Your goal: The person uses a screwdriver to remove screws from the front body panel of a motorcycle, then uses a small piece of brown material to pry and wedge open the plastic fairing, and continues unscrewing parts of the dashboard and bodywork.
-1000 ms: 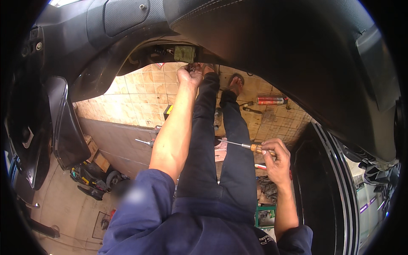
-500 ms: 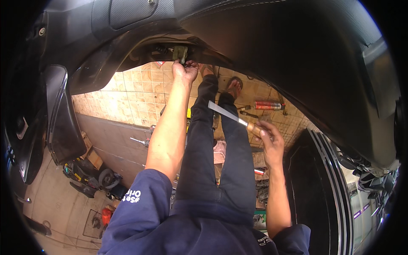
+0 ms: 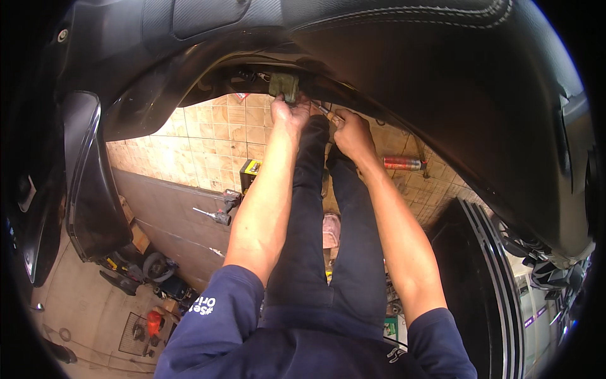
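Note:
My left hand point(image 3: 289, 115) reaches up under a black scooter body point(image 3: 391, 57) and grips a small olive-green part point(image 3: 284, 84) fixed in the dark recess. My right hand point(image 3: 351, 134) is raised beside it, closed on a screwdriver point(image 3: 325, 112) with a wooden handle; its metal shaft points up-left toward the green part. Both forearms rise from the lower edge, in dark blue sleeves. My legs in dark trousers point(image 3: 328, 240) stretch out below the hands.
A tiled floor point(image 3: 202, 145) lies below. On it are a red spray can point(image 3: 404, 163), a yellow-black box point(image 3: 250, 170), a metal tool point(image 3: 218, 215) and a grey mat point(image 3: 170, 221). A black panel point(image 3: 95, 196) stands left; a wheel point(image 3: 486, 278) is at right. Several tools lie lower left.
My right hand has lifted the screwdriver from waist height up to the recess beside my left hand. My left hand stays on the green part.

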`<state>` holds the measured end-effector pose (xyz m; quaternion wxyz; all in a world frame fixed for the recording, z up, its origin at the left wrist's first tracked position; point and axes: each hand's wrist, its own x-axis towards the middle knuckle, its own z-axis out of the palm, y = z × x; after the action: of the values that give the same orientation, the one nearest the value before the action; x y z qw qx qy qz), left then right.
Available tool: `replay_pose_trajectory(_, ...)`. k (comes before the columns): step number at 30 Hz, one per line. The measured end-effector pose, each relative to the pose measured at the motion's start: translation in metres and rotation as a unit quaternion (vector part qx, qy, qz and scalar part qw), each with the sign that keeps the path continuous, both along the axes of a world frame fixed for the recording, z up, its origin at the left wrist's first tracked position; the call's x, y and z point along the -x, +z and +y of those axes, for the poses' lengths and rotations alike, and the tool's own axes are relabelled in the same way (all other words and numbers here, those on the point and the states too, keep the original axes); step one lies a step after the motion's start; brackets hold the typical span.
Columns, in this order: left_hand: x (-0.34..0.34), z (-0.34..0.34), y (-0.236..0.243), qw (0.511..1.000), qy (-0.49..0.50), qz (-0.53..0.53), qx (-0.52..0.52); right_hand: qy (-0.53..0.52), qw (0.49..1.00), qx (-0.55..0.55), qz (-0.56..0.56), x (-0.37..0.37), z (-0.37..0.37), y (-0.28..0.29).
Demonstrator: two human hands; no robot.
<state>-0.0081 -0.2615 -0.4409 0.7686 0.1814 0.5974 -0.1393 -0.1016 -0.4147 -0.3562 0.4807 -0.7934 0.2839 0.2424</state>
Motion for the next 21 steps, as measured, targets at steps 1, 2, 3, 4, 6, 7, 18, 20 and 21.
replay_pose_trajectory(1, 0.000, -0.007, 0.002, 1.000, 0.019, -0.010, 0.001, -0.006, 1.000, 0.006, 0.009, -0.001, -0.002, 0.000)
replay_pose_trajectory(2, 0.001, -0.006, 0.000, 0.999, 0.040, -0.021, -0.002, -0.011, 1.000, 0.009, 0.018, 0.000, 0.000, 0.000)
replay_pose_trajectory(3, 0.000, -0.003, -0.001, 0.999, 0.039, -0.023, 0.000, -0.017, 0.999, 0.013, 0.027, 0.000, 0.002, 0.000)
replay_pose_trajectory(4, -0.001, 0.000, -0.002, 0.999, 0.039, -0.025, 0.003, -0.027, 0.999, 0.010, 0.029, 0.001, 0.003, 0.000)
replay_pose_trajectory(6, -0.004, 0.005, -0.008, 0.998, 0.046, -0.032, 0.003, -0.045, 0.998, 0.002, 0.033, 0.001, 0.008, 0.007)
replay_pose_trajectory(7, -0.004, 0.005, -0.011, 0.998, 0.052, -0.039, 0.002, -0.051, 0.998, -0.006, 0.034, 0.002, 0.009, 0.011)
replay_pose_trajectory(18, -0.017, -0.002, -0.010, 0.999, 0.004, -0.051, -0.018, -0.103, 0.989, -0.093, 0.055, 0.031, -0.001, 0.012)
replay_pose_trajectory(20, -0.017, -0.002, -0.004, 0.997, -0.022, -0.064, -0.039, -0.123, 0.981, -0.129, 0.079, 0.026, -0.009, 0.028)
replay_pose_trajectory(21, -0.017, -0.003, 0.002, 0.994, -0.089, -0.027, -0.054, -0.136, 0.976, -0.146, 0.089, 0.027, -0.014, 0.034)
